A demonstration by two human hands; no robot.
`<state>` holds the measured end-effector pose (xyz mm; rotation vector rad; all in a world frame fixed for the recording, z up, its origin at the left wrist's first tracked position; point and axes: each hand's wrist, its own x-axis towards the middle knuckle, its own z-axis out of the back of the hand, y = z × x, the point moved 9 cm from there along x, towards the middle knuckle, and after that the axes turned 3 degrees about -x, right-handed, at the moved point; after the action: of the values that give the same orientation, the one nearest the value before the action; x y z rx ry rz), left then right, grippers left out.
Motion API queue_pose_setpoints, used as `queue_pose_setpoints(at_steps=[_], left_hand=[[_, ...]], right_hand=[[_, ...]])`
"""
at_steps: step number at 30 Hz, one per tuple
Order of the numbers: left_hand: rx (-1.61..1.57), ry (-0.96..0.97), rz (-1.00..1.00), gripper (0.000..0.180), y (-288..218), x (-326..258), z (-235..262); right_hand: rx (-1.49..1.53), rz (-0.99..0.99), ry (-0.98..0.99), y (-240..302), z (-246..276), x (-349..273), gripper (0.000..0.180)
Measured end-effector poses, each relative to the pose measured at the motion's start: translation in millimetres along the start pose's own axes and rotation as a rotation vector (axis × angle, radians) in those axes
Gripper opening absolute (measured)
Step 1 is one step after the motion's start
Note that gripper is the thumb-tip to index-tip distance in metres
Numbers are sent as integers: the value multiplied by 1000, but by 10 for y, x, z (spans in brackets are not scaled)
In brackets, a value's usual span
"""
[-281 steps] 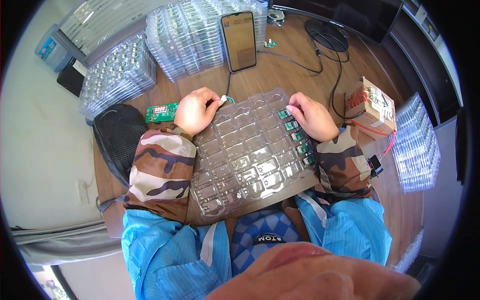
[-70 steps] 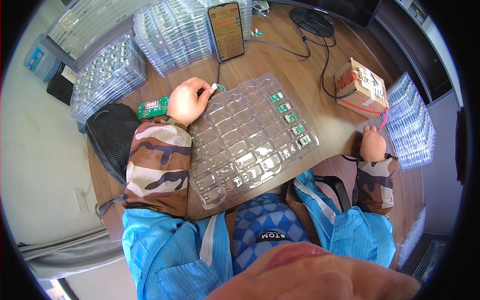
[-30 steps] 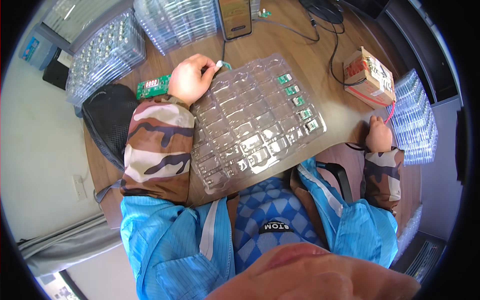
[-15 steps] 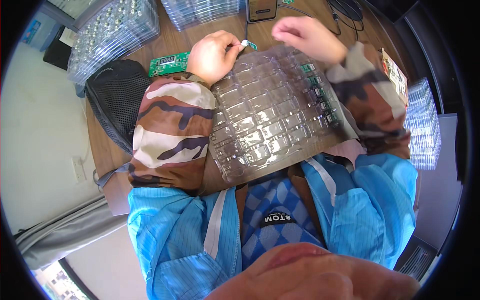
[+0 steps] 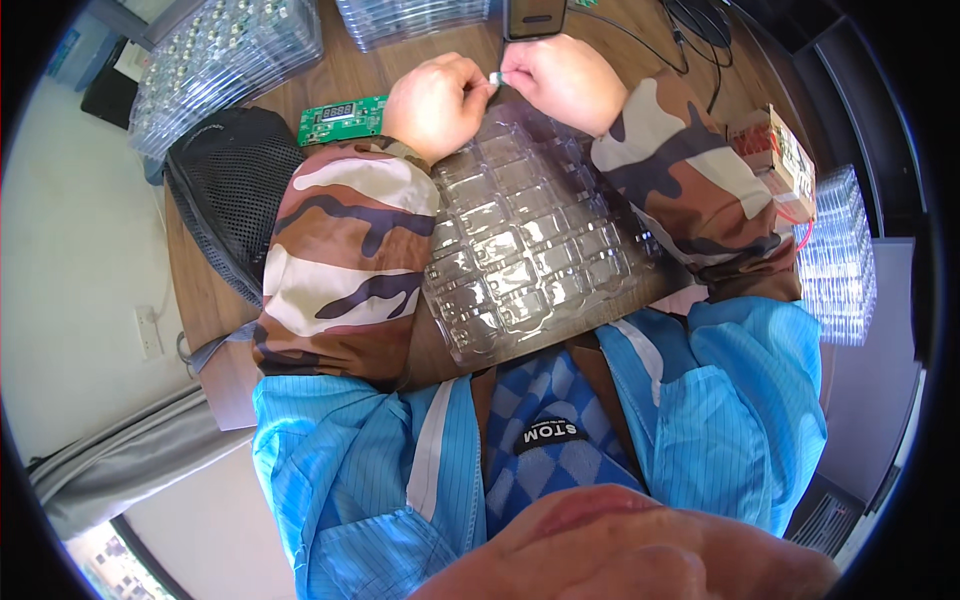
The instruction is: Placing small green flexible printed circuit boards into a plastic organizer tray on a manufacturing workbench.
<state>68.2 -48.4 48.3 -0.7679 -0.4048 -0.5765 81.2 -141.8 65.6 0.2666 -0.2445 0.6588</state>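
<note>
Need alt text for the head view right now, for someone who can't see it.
Both hands, left hand and right hand, pinch one small pale part together above a clear compartment tray on a wooden table. A green circuit board lies left of them.

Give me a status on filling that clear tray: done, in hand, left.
Done: hard to tell; the right sleeve covers the right side of the clear compartment tray. In hand: the left hand and right hand meet above the tray's far edge, pinching a small pale part between fingertips. Left: the visible compartments look empty, and a green circuit board lies on the table beside the left hand.
</note>
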Motion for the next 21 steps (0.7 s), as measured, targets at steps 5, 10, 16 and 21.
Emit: queue_pose_setpoints(at_steps=[5, 10, 16, 21], left_hand=[[34, -1, 10, 15, 46, -22, 37], [27, 11, -19, 16, -1, -19, 11], [-9, 49, 65, 16, 91, -33, 13], [-47, 24, 5, 14, 110, -14, -17]], right_hand=[[-175, 77, -6, 171, 7, 54, 10], [-430, -85, -111, -569, 56, 29, 22], [-440, -274, -18, -1216, 300, -400, 17], [-400, -395, 113, -1296, 368, -652, 16]])
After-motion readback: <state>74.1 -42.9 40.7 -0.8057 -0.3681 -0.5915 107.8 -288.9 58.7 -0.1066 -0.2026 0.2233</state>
